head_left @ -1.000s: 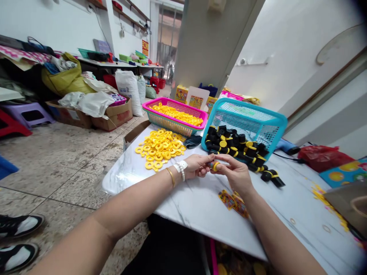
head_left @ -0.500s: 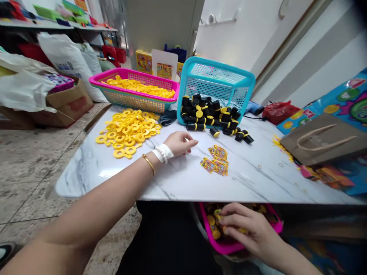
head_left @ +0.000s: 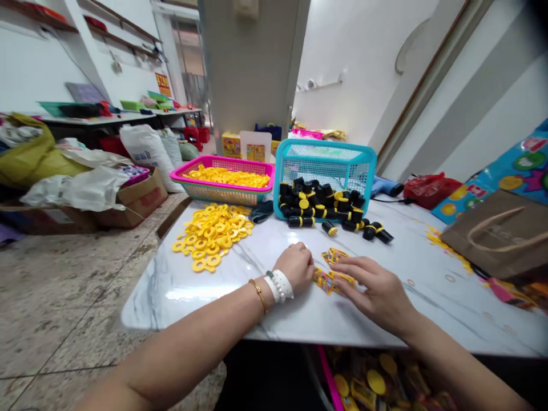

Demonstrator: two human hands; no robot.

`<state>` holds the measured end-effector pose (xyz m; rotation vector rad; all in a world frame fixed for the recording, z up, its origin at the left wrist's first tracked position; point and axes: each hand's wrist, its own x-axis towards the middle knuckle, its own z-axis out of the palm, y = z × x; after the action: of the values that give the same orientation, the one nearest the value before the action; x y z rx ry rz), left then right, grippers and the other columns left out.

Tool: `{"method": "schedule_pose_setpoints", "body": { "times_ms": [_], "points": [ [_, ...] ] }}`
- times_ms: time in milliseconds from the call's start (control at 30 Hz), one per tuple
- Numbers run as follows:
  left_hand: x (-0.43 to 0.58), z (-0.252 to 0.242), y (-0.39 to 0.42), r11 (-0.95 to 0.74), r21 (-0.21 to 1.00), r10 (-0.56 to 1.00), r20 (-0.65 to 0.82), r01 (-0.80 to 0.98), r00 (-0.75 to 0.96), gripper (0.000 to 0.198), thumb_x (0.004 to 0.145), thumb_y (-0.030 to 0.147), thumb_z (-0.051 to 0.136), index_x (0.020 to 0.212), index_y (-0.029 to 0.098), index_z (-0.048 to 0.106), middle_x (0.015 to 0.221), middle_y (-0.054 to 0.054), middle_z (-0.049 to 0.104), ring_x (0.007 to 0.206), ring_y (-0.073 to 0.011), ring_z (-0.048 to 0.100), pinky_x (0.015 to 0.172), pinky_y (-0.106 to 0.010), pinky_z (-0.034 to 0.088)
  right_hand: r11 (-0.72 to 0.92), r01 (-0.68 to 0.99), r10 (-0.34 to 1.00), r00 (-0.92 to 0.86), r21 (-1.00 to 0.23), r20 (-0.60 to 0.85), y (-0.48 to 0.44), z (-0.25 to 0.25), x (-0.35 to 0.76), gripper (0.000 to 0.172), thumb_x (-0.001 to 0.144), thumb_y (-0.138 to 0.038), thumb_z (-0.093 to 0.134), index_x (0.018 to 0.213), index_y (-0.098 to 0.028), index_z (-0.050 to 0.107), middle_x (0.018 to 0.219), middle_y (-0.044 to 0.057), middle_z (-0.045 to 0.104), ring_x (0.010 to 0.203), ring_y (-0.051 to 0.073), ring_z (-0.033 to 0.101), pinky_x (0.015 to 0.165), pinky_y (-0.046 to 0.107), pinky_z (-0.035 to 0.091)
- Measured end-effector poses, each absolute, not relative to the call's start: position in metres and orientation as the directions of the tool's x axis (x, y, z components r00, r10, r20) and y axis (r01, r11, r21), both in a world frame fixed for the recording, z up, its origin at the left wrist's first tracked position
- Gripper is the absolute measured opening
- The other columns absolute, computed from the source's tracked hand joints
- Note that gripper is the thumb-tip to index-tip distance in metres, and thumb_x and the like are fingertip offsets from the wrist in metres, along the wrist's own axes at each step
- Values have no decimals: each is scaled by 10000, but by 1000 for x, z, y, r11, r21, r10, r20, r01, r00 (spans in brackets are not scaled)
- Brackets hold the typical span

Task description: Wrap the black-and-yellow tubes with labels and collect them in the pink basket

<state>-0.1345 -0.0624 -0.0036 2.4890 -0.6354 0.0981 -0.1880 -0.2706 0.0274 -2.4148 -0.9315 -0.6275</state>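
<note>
Some cards [head_left: 324,281], at right hand's [head_left: 379,294] ten o'clock, may scatter from careless brush: fingers [head_left: 357,272] spread; left hand [head_left: 295,265] curled, hold unclear.

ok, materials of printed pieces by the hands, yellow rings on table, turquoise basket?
Printed pieces: probably paper or film, flat, thin; finish unclear.
Yellow rings: likely plastic, smooth, uniformly coloured.
Turquoise basket: likely plastic, slight sheen, regular mesh walls.

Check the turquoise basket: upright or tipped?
Tipped on its side. The turquoise basket opens toward the camera, with black pieces lying in its mouth and on the table.
</note>
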Motion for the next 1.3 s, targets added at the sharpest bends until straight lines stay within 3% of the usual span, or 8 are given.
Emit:
{"method": "schedule_pose_setpoints", "body": {
  "times_ms": [133,300,533,700,800,933,1100,1300],
  "points": [
    [-122,-1,-39,-693,623,-251,264,-363,931,199,839,331,647,925,152,648,964,-100,664,922,-227,600,852,-338,467,-647,707,588,702,-287,402,-260,9,-152,75,857,-253,670,875,-254,743,983,74,722,990,260,640,850,429,541],
    [-114,5,-25,-554,805,-147,156,-212,977,204,816,375,660,765,177,657,773,-44,680,728,-174,602,718,-283,457,-637,683,603,730,-358,322,-258,3,-150,204,911,-236,593,708,-215,598,753,37,636,800,212,587,754,370,484],
    [-115,12,-30,-114,993,-352,-53,14,935,515,761,630,647,862,126,674,855,-86,706,631,-122,584,515,-215,400,-656,706,479,663,-266,576,-239,22,-131,134,911,-257,577,785,-215,595,849,74,644,850,237,588,802,392,468],
    [-107,16,-16,74,997,-270,4,16,963,427,669,513,774,799,116,690,671,-8,615,551,-76,494,521,-201,378,-574,732,417,646,-366,639,-203,47,-110,109,881,-314,610,865,-211,641,910,80,669,877,233,626,813,385,505],
    [-103,16,-11,41,999,-169,38,-32,985,287,718,389,750,714,114,667,606,11,582,527,-67,461,538,-205,375,-496,569,348,822,-655,451,-191,50,-98,312,797,-432,701,997,-196,665,915,71,696,751,191,643,641,310,527],
    [-103,14,-12,-112,982,-72,147,-155,986,162,757,279,705,720,124,677,680,-14,632,629,-97,537,605,-207,418,-357,213,400,915,-909,56,-187,30,-90,439,780,-605,653,732,-168,643,578,-2,596,441,101,487,384,218,341],
    [-112,19,-17,-92,980,159,189,-176,969,296,852,431,612,767,150,646,627,15,565,547,-82,494,540,-200,390,-354,257,166,963,-899,210,-189,4,-89,544,834,-702,522,627,-199,534,442,-40,448,398,101,382,389,244,265],
    [-130,29,-26,-171,970,75,190,-175,979,414,863,510,583,748,140,728,601,-11,592,490,-85,460,499,-221,361,-464,364,50,921,-808,386,-195,3,-90,550,908,-691,404,654,-219,528,535,0,534,515,153,480,503,280,348]
  ]
}}
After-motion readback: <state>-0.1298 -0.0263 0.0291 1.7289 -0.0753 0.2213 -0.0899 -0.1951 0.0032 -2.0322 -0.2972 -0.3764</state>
